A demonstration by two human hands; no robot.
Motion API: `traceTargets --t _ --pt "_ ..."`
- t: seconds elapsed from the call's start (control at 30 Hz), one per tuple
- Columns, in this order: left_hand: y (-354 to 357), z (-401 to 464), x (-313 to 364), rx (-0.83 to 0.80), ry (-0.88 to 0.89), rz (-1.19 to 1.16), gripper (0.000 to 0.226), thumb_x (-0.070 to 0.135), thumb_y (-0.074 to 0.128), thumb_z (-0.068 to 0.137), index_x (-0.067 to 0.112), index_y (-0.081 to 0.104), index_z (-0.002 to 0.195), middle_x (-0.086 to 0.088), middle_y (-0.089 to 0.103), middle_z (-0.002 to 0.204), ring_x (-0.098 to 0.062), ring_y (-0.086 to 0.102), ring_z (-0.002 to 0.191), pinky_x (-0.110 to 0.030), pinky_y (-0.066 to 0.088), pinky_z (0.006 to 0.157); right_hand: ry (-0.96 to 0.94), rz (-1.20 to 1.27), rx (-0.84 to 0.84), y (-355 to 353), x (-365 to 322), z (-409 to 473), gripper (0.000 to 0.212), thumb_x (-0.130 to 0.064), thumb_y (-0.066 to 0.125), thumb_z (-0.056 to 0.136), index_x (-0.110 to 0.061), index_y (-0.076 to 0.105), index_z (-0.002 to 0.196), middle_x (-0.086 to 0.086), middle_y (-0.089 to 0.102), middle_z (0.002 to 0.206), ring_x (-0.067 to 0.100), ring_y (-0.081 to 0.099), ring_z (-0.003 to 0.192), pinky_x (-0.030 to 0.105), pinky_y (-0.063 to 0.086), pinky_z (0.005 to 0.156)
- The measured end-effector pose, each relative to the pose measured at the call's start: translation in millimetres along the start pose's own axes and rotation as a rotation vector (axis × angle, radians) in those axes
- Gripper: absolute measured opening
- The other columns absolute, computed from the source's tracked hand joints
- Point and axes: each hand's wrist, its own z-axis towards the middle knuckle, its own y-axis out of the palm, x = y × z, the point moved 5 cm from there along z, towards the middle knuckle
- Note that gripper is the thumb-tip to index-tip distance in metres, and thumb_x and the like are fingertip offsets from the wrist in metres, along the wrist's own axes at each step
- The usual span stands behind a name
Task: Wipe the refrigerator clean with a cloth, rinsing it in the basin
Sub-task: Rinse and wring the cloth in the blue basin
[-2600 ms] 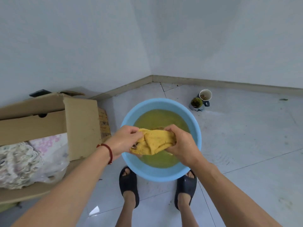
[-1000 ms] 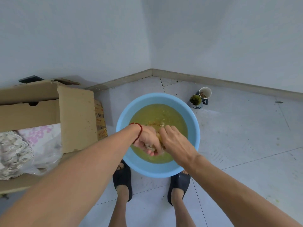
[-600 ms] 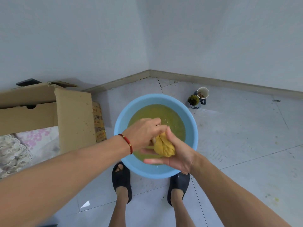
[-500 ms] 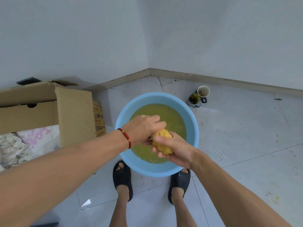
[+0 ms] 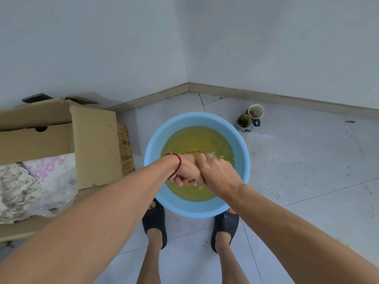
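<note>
A light blue basin (image 5: 155, 144) of murky yellow-green water stands on the floor in front of my feet. Both hands are clenched together over the middle of it. My left hand (image 5: 185, 170), with a red cord at the wrist, and my right hand (image 5: 215, 171) press side by side around the yellow cloth (image 5: 191, 151). Only a small strip of the cloth shows above my knuckles; the rest is hidden inside the fists. Ripples and small splashes mark the water at the right. No refrigerator is in view.
An open cardboard box (image 5: 61, 138) holding lace fabric and a plastic bag stands left of the basin. Two cups (image 5: 249, 117) sit on the tiled floor behind the basin to the right. White walls meet in a corner beyond. My black slippers (image 5: 154, 224) touch the basin's near edge.
Half a second ago the balled cloth lay exposed in my right palm under my left hand. Both hands have since closed tightly around it, lower over the water.
</note>
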Motion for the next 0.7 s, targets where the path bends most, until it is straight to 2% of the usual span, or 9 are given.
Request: traceTargets --t 0.1,0.17,0.23,0.3,0.37,0.47,0.57,0.63,0.7 --pt "-0.1 -3.3 1.6 -0.019 0.019 -0.023 0.024 0.0 0.074 0.079 0.013 0.054 0.082 -0.004 0.042 0.062 -0.016 0.038 0.049 -0.027 0.035 0.046 -0.025 0.059 0.045 2.2 -0.2 -4.1 0.034 -0.008 0.079 0.083 -0.005 0.052 0.104 0.014 0.06 0.094 0.037 0.066 0.072 0.038 0.038 0.053" --pt "-4.1 -7.1 8.0 0.177 0.105 0.209 0.021 0.007 0.076 0.077 0.014 0.056 0.078 -0.004 0.051 0.062 -0.022 0.049 0.053 -0.032 0.048 0.052 0.109 0.343 -0.099 8.0 7.6 -6.7 0.047 -0.015 0.077 0.085 -0.01 0.045 0.118 0.011 0.058 0.113 0.03 0.064 0.09 0.034 0.045 0.068" --pt "-10.3 -14.3 13.5 0.397 0.253 0.348 0.018 0.013 0.076 0.077 0.017 0.06 0.07 -0.001 0.062 0.066 -0.021 0.06 0.059 -0.035 0.055 0.058 0.344 0.886 -0.287 4.7 20.3 -12.2 0.053 -0.025 0.079 0.078 -0.016 0.047 0.119 0.007 0.063 0.111 0.024 0.064 0.091 0.03 0.049 0.073" --pt "-17.5 -26.5 16.8 0.545 0.48 0.391 0.018 0.015 0.075 0.082 0.02 0.064 0.069 0.004 0.063 0.07 -0.014 0.06 0.064 -0.036 0.053 0.06 0.568 1.545 -0.381 -5.5 33.0 -15.8 0.037 -0.038 0.067 0.079 -0.015 0.059 0.107 0.007 0.07 0.102 0.027 0.065 0.091 0.038 0.052 0.078" --pt "-26.5 -44.9 19.7 0.734 0.714 0.506 0.008 0.01 0.074 0.083 0.017 0.07 0.083 0.001 0.062 0.082 -0.015 0.058 0.072 -0.034 0.05 0.064 0.66 1.894 -0.479 -9.2 34.5 -21.1 0.045 -0.051 0.056 0.09 -0.011 0.063 0.109 0.011 0.072 0.103 0.03 0.066 0.096 0.047 0.054 0.085" --pt "-28.2 -70.3 27.4 0.916 1.001 0.671 0.016 0.007 0.066 0.085 0.01 0.07 0.1 -0.008 0.061 0.093 -0.022 0.058 0.071 -0.031 0.047 0.06 0.526 2.126 -0.71 -2.7 -1.1 -20.1 0.084 -0.076 0.062 0.084 -0.008 0.063 0.133 0.019 0.064 0.127 0.039 0.063 0.116 0.058 0.057 0.09" --pt "-28.6 -87.5 29.4 0.987 1.151 0.76 0.02 0.003 0.073 0.084 0.008 0.067 0.102 -0.012 0.059 0.095 -0.023 0.056 0.069 -0.036 0.05 0.055 0.088 2.442 -0.981 -11.8 -39.1 -22.0 0.105 -0.069 0.072 0.079 -0.013 0.036 0.159 0.034 0.042 0.153 0.057 0.042 0.14 0.058 0.06 0.093" --pt "-30.4 -96.9 31.1 0.973 1.24 0.862 0.022 0.001 0.073 0.084 0.009 0.063 0.102 -0.012 0.058 0.093 -0.022 0.054 0.066 -0.035 0.048 0.05 -0.051 2.35 -1.053 -25.3 -41.0 -25.7 0.089 -0.048 0.071 0.091 -0.007 0.029 0.158 0.034 0.052 0.145 0.043 0.063 0.127 0.033 0.066 0.076" --pt "-28.6 -102.8 29.8 0.903 1.297 1.055 0.012 -0.002 0.068 0.087 0.007 0.064 0.095 -0.01 0.057 0.086 -0.021 0.052 0.062 -0.033 0.044 0.043 0.0 1.991 -1.001 -31.0 -36.7 -25.5 0.053 -0.021 0.063 0.1 -0.004 0.042 0.145 0.015 0.074 0.11 0.012 0.075 0.075 0.012 0.051 0.048"
